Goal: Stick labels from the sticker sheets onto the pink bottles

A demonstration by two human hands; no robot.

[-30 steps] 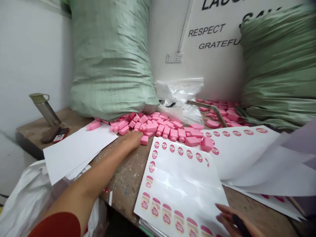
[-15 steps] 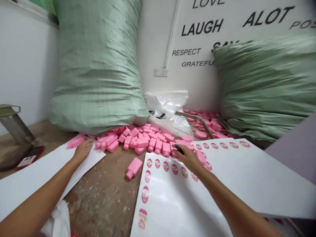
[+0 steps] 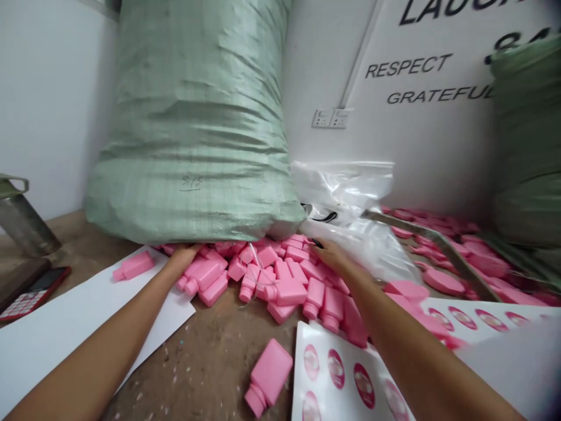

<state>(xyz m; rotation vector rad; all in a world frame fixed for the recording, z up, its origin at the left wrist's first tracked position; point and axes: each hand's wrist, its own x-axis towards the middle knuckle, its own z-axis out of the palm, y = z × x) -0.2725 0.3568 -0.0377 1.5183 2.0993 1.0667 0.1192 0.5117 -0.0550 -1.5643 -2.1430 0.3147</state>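
Head view shows us a flask (image 3: 28, 225), our left hand (image 3: 184, 258) at the foot of a green sack (image 3: 197, 134) blocking the rear, pink bottles (image 3: 287, 291) heaped on the tabletop (image 3: 201, 356), our right hand (image 3: 332, 255) among them beside clear plastic (image 3: 350, 190); we cannot tell whether our fingers are apart.

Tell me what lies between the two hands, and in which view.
A heap of pink bottles lies between the left hand and the right hand, at the foot of the tall green sack, in the head view.
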